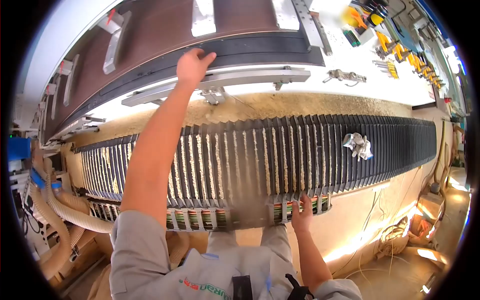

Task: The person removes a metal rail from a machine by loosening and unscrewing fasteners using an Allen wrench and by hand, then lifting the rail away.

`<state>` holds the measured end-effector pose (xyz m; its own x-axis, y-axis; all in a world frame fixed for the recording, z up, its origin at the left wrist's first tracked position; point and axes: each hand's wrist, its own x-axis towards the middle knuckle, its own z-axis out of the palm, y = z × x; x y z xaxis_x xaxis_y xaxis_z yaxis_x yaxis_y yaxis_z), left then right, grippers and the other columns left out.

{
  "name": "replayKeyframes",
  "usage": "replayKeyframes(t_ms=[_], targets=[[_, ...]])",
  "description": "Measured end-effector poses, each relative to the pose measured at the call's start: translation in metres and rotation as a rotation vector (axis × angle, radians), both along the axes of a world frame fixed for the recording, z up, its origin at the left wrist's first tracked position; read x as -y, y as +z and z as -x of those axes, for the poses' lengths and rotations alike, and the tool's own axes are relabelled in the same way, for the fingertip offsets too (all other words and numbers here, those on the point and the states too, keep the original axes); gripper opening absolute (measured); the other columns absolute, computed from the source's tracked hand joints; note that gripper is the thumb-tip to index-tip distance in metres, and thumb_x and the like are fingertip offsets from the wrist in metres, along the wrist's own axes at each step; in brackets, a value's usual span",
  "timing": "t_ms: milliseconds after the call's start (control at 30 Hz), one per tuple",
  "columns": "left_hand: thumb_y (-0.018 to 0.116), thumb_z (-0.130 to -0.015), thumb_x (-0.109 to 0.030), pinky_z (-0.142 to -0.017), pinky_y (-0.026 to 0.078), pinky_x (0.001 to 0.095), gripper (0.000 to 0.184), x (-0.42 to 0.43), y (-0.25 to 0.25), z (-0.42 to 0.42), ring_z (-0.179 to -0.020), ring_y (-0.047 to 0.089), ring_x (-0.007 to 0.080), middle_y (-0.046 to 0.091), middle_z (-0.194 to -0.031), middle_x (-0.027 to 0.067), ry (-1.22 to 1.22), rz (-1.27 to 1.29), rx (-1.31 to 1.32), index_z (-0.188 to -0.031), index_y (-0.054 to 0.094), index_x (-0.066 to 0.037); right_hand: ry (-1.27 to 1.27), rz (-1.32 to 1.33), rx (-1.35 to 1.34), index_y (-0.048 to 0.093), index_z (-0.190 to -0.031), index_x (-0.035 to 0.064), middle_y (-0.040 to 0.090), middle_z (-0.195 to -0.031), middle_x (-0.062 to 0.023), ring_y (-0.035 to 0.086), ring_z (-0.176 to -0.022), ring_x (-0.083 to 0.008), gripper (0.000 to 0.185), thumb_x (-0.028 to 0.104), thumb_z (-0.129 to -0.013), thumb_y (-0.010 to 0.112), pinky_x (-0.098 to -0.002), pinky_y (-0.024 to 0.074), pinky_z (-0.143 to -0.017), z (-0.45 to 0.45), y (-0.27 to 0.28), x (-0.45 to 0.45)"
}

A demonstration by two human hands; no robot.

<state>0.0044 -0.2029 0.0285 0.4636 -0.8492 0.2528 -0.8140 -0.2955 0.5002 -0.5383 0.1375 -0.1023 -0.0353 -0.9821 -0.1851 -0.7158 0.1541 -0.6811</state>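
Note:
My left hand [192,66] reaches forward to the black strip [250,49] along the edge of the brown panel [155,30]. Its thumb and a finger are apart, and nothing shows between them. Below it runs a silver metal rail [225,79]. My right hand [302,214] is low, by the cable carrier [322,203] at the near edge of the black ribbed cover [320,145]. Its fingers are apart and hold nothing visible. Pale chips and dust lie in the grooves of the cover.
Crumpled gloves [358,146] lie on the ribbed cover. Yellow-handled clamps [400,52] and small tools stand at the upper right. Beige hoses [70,212] curve at the lower left. Silver brackets [204,17] rest on the brown panel.

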Motion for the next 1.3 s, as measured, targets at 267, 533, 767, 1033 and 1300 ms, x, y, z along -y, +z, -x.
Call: replayKeyframes(t_ms=[267,533,767,1033,1300], targets=[[0.062,-0.095,-0.039,-0.086,0.056,0.0508,0.038,0.036,-0.013,-0.003,-0.100,0.070,0.0408,0.074,-0.105,0.0192,0.024,-0.349,0.336,-0.103,0.077,-0.006,-0.084,0.001,0.120,0.061,-0.130,-0.0009,0.067,-0.125,-0.0186,0.065,-0.114,-0.0296,0.041,0.014,-0.092,0.071,-0.0355,0.0522,-0.096,-0.021,0.036,0.013],[0.069,-0.097,-0.028,-0.071,0.057,0.0353,0.030,-0.005,-0.008,0.006,-0.080,0.073,0.0188,0.074,-0.090,0.0141,0.065,0.119,-0.435,-0.102,0.073,0.002,-0.162,0.025,0.109,0.063,-0.128,-0.0007,0.071,-0.117,-0.0161,0.069,-0.104,-0.0259,0.037,0.012,-0.094,0.071,-0.0356,0.0537,-0.091,-0.004,0.032,0.056],[0.077,-0.090,-0.007,-0.068,0.055,0.0283,0.015,-0.145,-0.046,0.051,-0.076,0.068,0.0150,0.072,-0.089,0.0055,0.172,0.304,-1.360,-0.104,0.073,-0.003,-0.009,0.112,0.239,0.067,-0.124,-0.0003,0.073,-0.112,-0.0123,0.070,-0.100,-0.0202,0.030,0.012,-0.096,0.070,-0.0329,0.0543,-0.089,-0.058,0.031,0.138],[0.076,-0.091,-0.004,-0.072,0.056,0.0294,0.019,-0.170,-0.096,0.062,-0.081,0.069,0.0170,0.071,-0.092,0.0061,0.270,0.584,-1.722,-0.110,0.070,-0.003,0.790,0.725,-0.235,0.051,-0.142,0.0051,0.050,-0.148,-0.0203,0.049,-0.132,-0.0408,0.072,0.026,-0.081,0.081,-0.0500,0.0404,-0.110,-0.250,0.119,0.315],[0.080,-0.087,-0.005,-0.067,0.056,0.0284,0.025,-0.136,-0.129,0.074,-0.074,0.068,0.0164,0.071,-0.089,0.0084,0.260,0.925,-1.726,-0.108,0.069,0.004,0.890,1.103,-0.718,0.051,-0.143,0.0011,0.056,-0.143,-0.0273,0.053,-0.133,-0.0426,0.096,0.068,-0.077,0.075,-0.0454,0.0446,-0.111,-0.358,0.077,0.388]])
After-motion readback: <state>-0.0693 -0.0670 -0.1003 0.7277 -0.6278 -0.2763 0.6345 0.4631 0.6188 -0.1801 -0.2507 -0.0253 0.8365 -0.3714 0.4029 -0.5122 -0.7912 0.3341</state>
